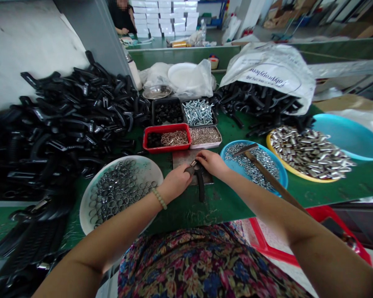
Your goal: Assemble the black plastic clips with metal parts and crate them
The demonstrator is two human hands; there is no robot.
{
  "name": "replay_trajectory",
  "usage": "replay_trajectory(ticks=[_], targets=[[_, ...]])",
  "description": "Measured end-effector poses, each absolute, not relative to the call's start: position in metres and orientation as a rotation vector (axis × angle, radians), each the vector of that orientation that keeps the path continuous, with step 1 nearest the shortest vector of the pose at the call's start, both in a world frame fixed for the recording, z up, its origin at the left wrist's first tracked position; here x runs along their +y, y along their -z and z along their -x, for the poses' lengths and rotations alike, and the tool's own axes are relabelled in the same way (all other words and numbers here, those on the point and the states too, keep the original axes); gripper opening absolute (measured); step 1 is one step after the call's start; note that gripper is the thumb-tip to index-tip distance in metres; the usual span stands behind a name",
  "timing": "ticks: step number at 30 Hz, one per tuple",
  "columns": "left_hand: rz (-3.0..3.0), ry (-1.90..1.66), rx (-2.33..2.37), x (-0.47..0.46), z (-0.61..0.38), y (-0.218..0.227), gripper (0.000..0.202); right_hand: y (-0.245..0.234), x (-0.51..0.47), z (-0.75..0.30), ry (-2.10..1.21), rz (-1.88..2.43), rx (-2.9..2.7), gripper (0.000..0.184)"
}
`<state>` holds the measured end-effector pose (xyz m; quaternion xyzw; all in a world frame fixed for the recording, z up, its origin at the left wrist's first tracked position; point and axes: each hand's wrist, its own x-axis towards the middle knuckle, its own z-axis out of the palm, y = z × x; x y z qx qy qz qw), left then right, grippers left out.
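My left hand [178, 182] is closed round one end of a black curved plastic handle [201, 186], whose long arm points down toward me. My right hand [214, 162] pinches at the handle's upper end, fingertips close to the left thumb. Between the hands shows a small shiny metal sleeve [193, 163] on the part; exactly how it sits there is hard to see. Beneath both hands lies a flat metal plate [180, 158]. A hammer [261, 167] rests across a blue basin [282, 167] of small metal nuts, right of my right forearm.
A white basin [158, 169] of metal rings stands left. Behind the plate are a red tray [167, 149] of small pins and a bin of screws [199, 112]. Black handles [65, 111] heap up far left. A yellow basin [321, 179] of metal sleeves sits right.
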<state>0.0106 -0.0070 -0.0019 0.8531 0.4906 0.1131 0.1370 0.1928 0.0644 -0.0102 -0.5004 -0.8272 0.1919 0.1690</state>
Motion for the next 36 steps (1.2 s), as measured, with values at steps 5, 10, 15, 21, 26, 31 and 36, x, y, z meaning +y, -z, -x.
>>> replay_trajectory(ticks=[5,10,15,21,26,31,36], targets=[[-2.488,-0.364,1.407,-0.017,-0.010,-0.002,0.021,0.000,0.054,-0.187,-0.208,1.339,-2.716,0.019],[-2.506,-0.377,1.406,-0.018,-0.010,-0.001,0.021,-0.003,0.049,-0.184,-0.200,1.314,-2.787,0.021],[-2.507,-0.407,1.410,-0.018,-0.008,0.001,0.023,0.001,0.057,-0.189,-0.280,1.327,-2.708,0.021],[-2.483,-0.455,1.397,-0.018,-0.008,0.004,0.024,0.002,0.066,-0.195,-0.412,1.315,-2.575,0.016],[-2.481,-0.422,1.385,-0.017,-0.007,0.004,0.026,0.006,0.073,-0.197,-0.543,1.320,-2.461,0.012],[-2.473,-0.422,1.394,-0.017,-0.006,0.005,0.028,0.012,0.078,-0.197,-0.656,1.347,-2.369,0.012],[-2.471,-0.424,1.386,-0.018,-0.006,0.004,0.027,0.014,0.082,-0.197,-0.685,1.345,-2.376,0.011]])
